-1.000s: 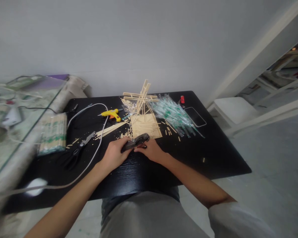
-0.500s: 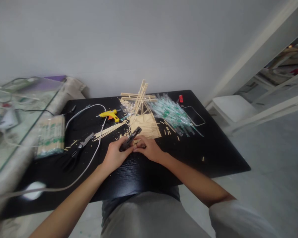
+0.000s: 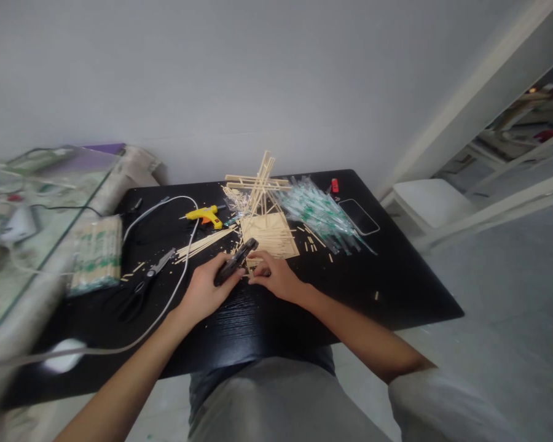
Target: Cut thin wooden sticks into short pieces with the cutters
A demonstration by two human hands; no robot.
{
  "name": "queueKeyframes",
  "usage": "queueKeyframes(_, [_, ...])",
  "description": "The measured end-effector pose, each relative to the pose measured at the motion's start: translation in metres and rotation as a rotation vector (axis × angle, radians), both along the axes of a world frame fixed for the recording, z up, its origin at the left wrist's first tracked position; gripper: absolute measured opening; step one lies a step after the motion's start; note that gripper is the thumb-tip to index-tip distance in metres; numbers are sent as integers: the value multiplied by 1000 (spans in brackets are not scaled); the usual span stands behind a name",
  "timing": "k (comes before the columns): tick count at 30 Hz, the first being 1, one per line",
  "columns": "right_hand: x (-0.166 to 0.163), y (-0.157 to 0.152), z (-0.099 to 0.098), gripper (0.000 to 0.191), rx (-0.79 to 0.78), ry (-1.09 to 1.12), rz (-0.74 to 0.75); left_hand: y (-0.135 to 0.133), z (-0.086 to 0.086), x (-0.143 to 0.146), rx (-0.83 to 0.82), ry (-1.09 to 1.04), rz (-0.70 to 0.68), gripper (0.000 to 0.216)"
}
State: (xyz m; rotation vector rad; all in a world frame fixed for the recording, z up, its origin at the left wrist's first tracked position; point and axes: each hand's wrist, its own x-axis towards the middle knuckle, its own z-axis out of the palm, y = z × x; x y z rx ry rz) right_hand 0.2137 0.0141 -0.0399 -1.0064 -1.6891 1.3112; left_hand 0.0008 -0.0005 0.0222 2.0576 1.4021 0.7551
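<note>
My left hand [image 3: 208, 288] is closed around a black elongated tool [image 3: 236, 263], whose exact kind I cannot make out. It points up and to the right. Close beside it, my right hand [image 3: 276, 277] pinches a small piece made of pale wooden sticks [image 3: 251, 266], partly hidden by the fingers. Just beyond both hands lies a square wooden base [image 3: 262, 228] with loose sticks across its front. A windmill-like stick frame [image 3: 261, 184] rises at its back.
A yellow glue gun [image 3: 205, 215], scissors [image 3: 147, 283] and a white cable [image 3: 168, 301] lie on the left. At left stands a packet of sticks [image 3: 96, 252]. To the right are clear green-printed wrappers [image 3: 320, 212], a phone [image 3: 360, 216] and a red object [image 3: 335, 185].
My left hand and the black tool have shifted slightly left and down, away from my right hand. More of the small stick piece shows now.
</note>
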Motion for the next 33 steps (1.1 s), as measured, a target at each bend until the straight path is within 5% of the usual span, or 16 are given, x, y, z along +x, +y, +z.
queueKeyframes(6, [-1, 1, -1, 60, 4, -10, -18, -9, 10, -30, 161, 513, 52, 33])
queueKeyframes(11, [0, 0, 2, 60, 44, -69, -31, -20, 15, -24, 232, 790, 13, 35])
queueKeyframes(33, [1, 0, 9, 51, 94, -162, -22, -26, 10, -11, 175, 980, -39, 23])
